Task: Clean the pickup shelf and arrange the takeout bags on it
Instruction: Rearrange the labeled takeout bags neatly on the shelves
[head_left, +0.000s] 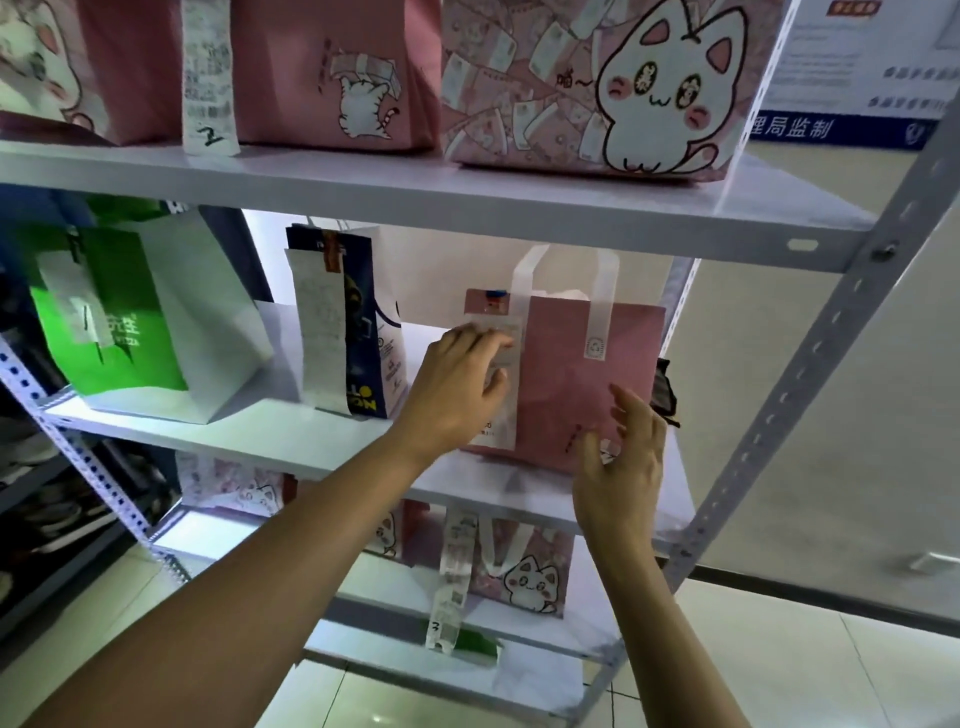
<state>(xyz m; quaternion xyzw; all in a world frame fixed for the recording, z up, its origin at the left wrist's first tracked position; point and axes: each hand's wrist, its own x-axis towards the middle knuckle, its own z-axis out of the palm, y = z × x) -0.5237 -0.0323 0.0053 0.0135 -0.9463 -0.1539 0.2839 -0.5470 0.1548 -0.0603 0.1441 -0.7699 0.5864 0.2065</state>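
While L hand (457, 389) presses receipt (501, 353) on pink bag (576, 384), R hand (621, 467) open, touching bag.

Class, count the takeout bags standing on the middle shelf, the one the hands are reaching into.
3: a green-and-white bag at the left, a dark blue bag in the middle, a pink bag at the right. None seem hidden.

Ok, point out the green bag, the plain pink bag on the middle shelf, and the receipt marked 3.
green bag (104, 332): head view, green front panel.
plain pink bag (582, 374): head view, front face.
receipt marked 3 (451, 577): head view, middle of strip.
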